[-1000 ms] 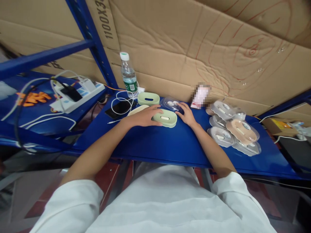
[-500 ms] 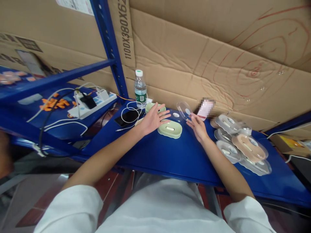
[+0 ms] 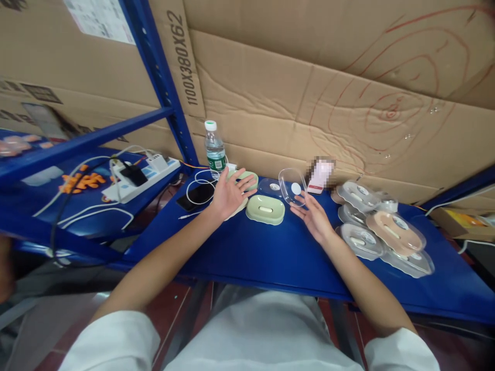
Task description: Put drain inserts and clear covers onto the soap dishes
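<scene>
My right hand point(image 3: 315, 216) holds a clear oval plastic lid point(image 3: 288, 180) by its lower edge, tilted up above the blue table point(image 3: 247, 257). A round white sticker shows on the lid. My left hand point(image 3: 231, 196) is raised palm up with the fingers spread and nothing in it. Between my hands lies a pale green oval dish point(image 3: 265, 210) with a slot in its middle. Behind it a second clear lid point(image 3: 269, 187) rests on the table. Another green dish point(image 3: 249, 179) is partly hidden behind my left hand, and a pale piece beneath that hand is mostly covered.
Several lidded oval dishes point(image 3: 394, 234) are piled at the right. A water bottle point(image 3: 215, 152), a dark phone point(image 3: 195, 198) and a white cable stand or lie at the left. A pink-screened phone point(image 3: 320, 176) leans on the cardboard. A blue post point(image 3: 166, 87) rises at the left.
The view has shifted slightly. My left hand has moved a little left, away from the front green dish, and its palm has turned up more. The lid in my right hand now faces me more.
</scene>
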Tool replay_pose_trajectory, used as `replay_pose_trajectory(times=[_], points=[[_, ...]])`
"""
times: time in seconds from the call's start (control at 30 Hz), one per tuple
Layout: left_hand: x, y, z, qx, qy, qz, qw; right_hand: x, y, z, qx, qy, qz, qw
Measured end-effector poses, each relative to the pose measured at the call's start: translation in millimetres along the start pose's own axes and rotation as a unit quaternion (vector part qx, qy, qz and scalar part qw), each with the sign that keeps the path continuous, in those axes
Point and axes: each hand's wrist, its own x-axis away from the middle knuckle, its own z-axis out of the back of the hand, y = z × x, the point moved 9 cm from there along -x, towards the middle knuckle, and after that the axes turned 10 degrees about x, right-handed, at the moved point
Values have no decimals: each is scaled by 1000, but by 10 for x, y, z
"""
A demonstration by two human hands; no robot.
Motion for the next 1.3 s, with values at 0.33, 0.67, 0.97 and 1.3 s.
replay_pose_trajectory(times=[0.33,0.67,0.97,1.3], points=[[-5,-61,40,29,28,3,999,166,-77,-141,-27,48,-3,998],[55,77,48,-543,-82,-145,823,322,-250,-367,234,26,181,955],[148,-40,-34,-570,-175,-77,799,407,-325,-628,443,-54,304,841],[161,-71,-191,-518,-186,-71,832,332,-196,-647,455,-91,288,838]])
